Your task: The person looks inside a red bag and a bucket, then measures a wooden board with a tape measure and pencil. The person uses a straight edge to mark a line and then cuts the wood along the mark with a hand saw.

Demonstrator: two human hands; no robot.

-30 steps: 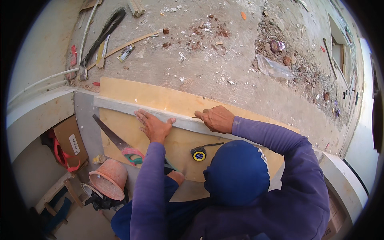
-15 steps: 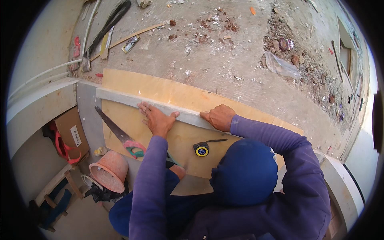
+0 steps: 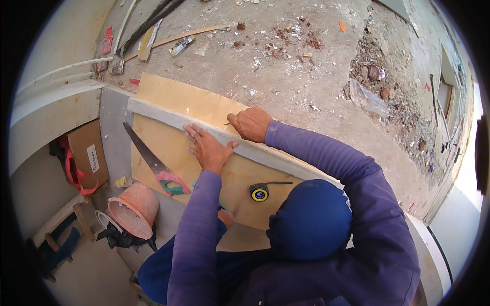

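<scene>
My left hand (image 3: 212, 150) presses on a pale grey straight strip (image 3: 161, 113) across a yellowish board (image 3: 181, 91), fingers apart. My right hand (image 3: 248, 123), curled and pinching a thin dark stick (image 3: 227, 124), works at the strip's far edge, right of my left hand. A handsaw (image 3: 149, 152) with a pink and green handle lies on the board beside my left forearm. A black and yellow tape measure (image 3: 259, 192) lies nearer me, tab partly out. A head in a blue cloth covering (image 3: 309, 219) fills the lower middle, between the forearms.
A pink bucket (image 3: 133, 206), a cardboard box (image 3: 87, 155) and wooden pieces (image 3: 84, 222) are at lower left. Beyond the board, the dusty floor (image 3: 296, 66) holds rubble, plastic and wood slats. White pipes (image 3: 61, 72) run along the left wall; a ledge (image 3: 426, 245) is at right.
My right hand has moved left along the strip, closer to my left hand. My left hand stays pressed on the strip. The whole view has shifted slightly.
</scene>
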